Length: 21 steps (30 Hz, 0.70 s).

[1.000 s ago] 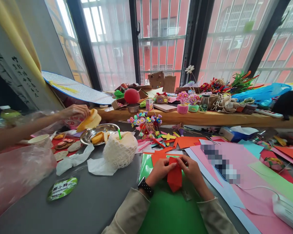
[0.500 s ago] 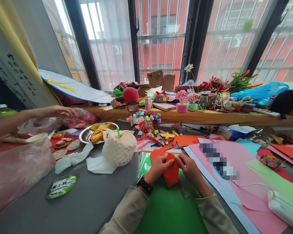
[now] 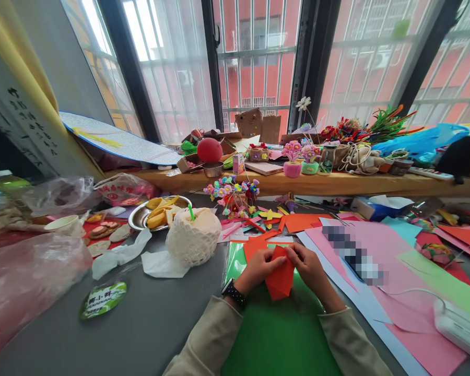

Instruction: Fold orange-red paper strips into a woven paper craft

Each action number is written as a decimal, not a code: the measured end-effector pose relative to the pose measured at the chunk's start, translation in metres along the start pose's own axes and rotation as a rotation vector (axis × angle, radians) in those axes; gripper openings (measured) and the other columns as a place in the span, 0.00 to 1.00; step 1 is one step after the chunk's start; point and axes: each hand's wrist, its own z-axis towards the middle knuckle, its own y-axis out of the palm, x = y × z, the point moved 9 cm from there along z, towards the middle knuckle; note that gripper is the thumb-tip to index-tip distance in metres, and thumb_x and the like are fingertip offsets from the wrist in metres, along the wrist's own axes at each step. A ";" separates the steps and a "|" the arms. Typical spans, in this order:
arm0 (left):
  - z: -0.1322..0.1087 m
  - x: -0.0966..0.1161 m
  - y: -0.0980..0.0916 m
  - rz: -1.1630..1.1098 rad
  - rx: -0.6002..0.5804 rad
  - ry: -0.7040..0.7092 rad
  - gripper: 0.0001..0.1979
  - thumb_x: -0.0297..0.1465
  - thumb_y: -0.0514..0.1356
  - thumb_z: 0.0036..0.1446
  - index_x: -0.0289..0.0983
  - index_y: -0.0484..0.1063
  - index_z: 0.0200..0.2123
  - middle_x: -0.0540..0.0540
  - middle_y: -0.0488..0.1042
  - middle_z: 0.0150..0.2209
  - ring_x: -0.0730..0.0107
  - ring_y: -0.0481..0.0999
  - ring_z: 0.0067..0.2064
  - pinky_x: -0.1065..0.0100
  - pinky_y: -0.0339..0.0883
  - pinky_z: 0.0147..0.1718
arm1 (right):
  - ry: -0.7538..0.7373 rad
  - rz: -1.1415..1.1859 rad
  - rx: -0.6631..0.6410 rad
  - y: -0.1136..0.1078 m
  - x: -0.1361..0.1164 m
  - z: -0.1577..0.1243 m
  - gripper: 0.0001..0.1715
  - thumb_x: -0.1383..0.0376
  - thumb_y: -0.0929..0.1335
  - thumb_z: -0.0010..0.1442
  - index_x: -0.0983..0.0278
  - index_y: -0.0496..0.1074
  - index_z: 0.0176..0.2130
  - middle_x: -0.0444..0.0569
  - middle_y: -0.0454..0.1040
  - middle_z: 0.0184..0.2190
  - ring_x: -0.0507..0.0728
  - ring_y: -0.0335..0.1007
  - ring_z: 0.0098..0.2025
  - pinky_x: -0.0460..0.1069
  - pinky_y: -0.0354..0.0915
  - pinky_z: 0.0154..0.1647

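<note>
A folded piece of red paper (image 3: 281,279) is pinched from both sides at its upper edge. My left hand (image 3: 256,269), with a black watch on the wrist, grips its left side with closed fingers. My right hand (image 3: 308,265) grips its right side the same way. The paper hangs just above a green sheet (image 3: 272,339) lying on the grey table (image 3: 149,329) in front of me.
Pink, blue and green sheets (image 3: 376,271) spread to the right, with a white device (image 3: 458,326) at the edge. A netted coconut with a straw (image 3: 193,237), a metal dish of peels (image 3: 159,210), tissues and plastic bags (image 3: 27,271) lie left. A wooden shelf (image 3: 329,183) holds crafts.
Another person's arm, which reached over the dish at the left, has pulled back out of view. My hands have turned the red paper slightly while keeping hold of it.
</note>
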 end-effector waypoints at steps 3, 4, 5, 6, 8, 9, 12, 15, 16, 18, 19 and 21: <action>0.001 -0.005 -0.004 -0.063 0.046 -0.024 0.17 0.42 0.51 0.45 0.31 0.66 0.25 0.51 0.63 0.21 0.78 0.59 0.23 0.76 0.51 0.21 | 0.005 0.051 -0.035 0.002 0.000 0.000 0.15 0.59 0.56 0.54 0.64 0.59 0.21 0.41 0.58 0.17 0.49 0.55 0.21 0.43 0.52 0.21; 0.002 -0.005 -0.006 -0.078 0.071 -0.025 0.17 0.41 0.51 0.45 0.31 0.66 0.26 0.51 0.63 0.22 0.77 0.59 0.24 0.76 0.52 0.21 | 0.003 0.055 -0.049 0.003 -0.001 0.000 0.15 0.59 0.56 0.54 0.64 0.59 0.22 0.41 0.59 0.17 0.49 0.55 0.21 0.43 0.53 0.21; 0.002 -0.006 -0.009 -0.083 0.094 -0.023 0.17 0.41 0.51 0.45 0.31 0.66 0.26 0.50 0.64 0.22 0.77 0.59 0.24 0.76 0.52 0.21 | -0.001 0.049 -0.057 0.004 -0.001 0.000 0.15 0.59 0.57 0.54 0.64 0.59 0.21 0.41 0.59 0.17 0.49 0.55 0.21 0.43 0.53 0.21; 0.002 -0.006 -0.011 -0.078 0.113 -0.020 0.17 0.41 0.51 0.45 0.31 0.66 0.25 0.50 0.64 0.22 0.77 0.60 0.24 0.76 0.52 0.21 | -0.008 0.035 -0.056 0.003 -0.002 0.000 0.15 0.59 0.57 0.53 0.64 0.59 0.21 0.41 0.59 0.17 0.49 0.55 0.20 0.43 0.53 0.21; 0.002 -0.005 -0.013 -0.058 0.133 -0.016 0.17 0.41 0.51 0.45 0.31 0.66 0.24 0.50 0.64 0.22 0.77 0.60 0.24 0.76 0.53 0.21 | -0.017 0.004 -0.039 0.002 -0.003 0.001 0.15 0.59 0.57 0.53 0.64 0.59 0.21 0.41 0.59 0.17 0.49 0.55 0.20 0.43 0.52 0.21; 0.002 -0.005 -0.014 -0.050 0.138 -0.016 0.17 0.41 0.51 0.45 0.31 0.67 0.24 0.50 0.64 0.22 0.76 0.60 0.24 0.76 0.53 0.21 | -0.016 -0.001 -0.035 0.002 -0.003 0.001 0.15 0.59 0.57 0.53 0.64 0.59 0.21 0.41 0.59 0.16 0.49 0.54 0.20 0.43 0.52 0.20; 0.002 -0.004 -0.016 -0.045 0.159 -0.009 0.16 0.40 0.51 0.46 0.32 0.67 0.26 0.49 0.65 0.23 0.75 0.61 0.25 0.76 0.54 0.22 | -0.011 -0.004 -0.050 0.004 -0.001 0.001 0.15 0.59 0.56 0.53 0.64 0.60 0.21 0.42 0.60 0.16 0.49 0.55 0.20 0.43 0.52 0.20; 0.002 -0.004 -0.016 -0.027 0.164 -0.005 0.16 0.40 0.51 0.46 0.31 0.68 0.26 0.49 0.66 0.23 0.75 0.62 0.25 0.76 0.53 0.22 | -0.020 -0.031 -0.051 0.004 0.000 0.001 0.15 0.59 0.57 0.53 0.64 0.60 0.21 0.42 0.60 0.16 0.49 0.56 0.20 0.43 0.53 0.20; 0.002 -0.004 -0.016 -0.026 0.160 -0.004 0.16 0.40 0.51 0.46 0.31 0.68 0.26 0.50 0.66 0.23 0.75 0.62 0.25 0.76 0.53 0.22 | -0.017 -0.028 -0.049 0.004 0.001 0.001 0.16 0.59 0.57 0.53 0.64 0.60 0.21 0.42 0.60 0.16 0.49 0.56 0.20 0.43 0.53 0.20; 0.002 -0.005 -0.014 -0.029 0.139 -0.006 0.16 0.40 0.51 0.46 0.31 0.68 0.26 0.50 0.66 0.23 0.76 0.61 0.25 0.76 0.53 0.21 | 0.005 0.020 -0.058 0.004 0.002 0.001 0.16 0.58 0.57 0.53 0.64 0.60 0.20 0.41 0.60 0.16 0.49 0.55 0.19 0.43 0.53 0.20; 0.002 -0.005 -0.012 -0.032 0.116 -0.004 0.16 0.40 0.51 0.46 0.31 0.68 0.26 0.50 0.66 0.23 0.76 0.61 0.25 0.76 0.53 0.21 | 0.019 0.053 -0.066 0.004 0.003 0.001 0.16 0.58 0.57 0.53 0.64 0.61 0.21 0.41 0.60 0.16 0.49 0.56 0.20 0.43 0.53 0.20; 0.002 -0.005 -0.006 -0.030 0.062 0.009 0.16 0.40 0.51 0.45 0.32 0.67 0.24 0.50 0.65 0.22 0.76 0.61 0.24 0.76 0.52 0.21 | 0.041 0.111 -0.078 0.003 0.003 0.000 0.16 0.57 0.58 0.52 0.65 0.63 0.22 0.42 0.62 0.17 0.49 0.57 0.20 0.43 0.54 0.20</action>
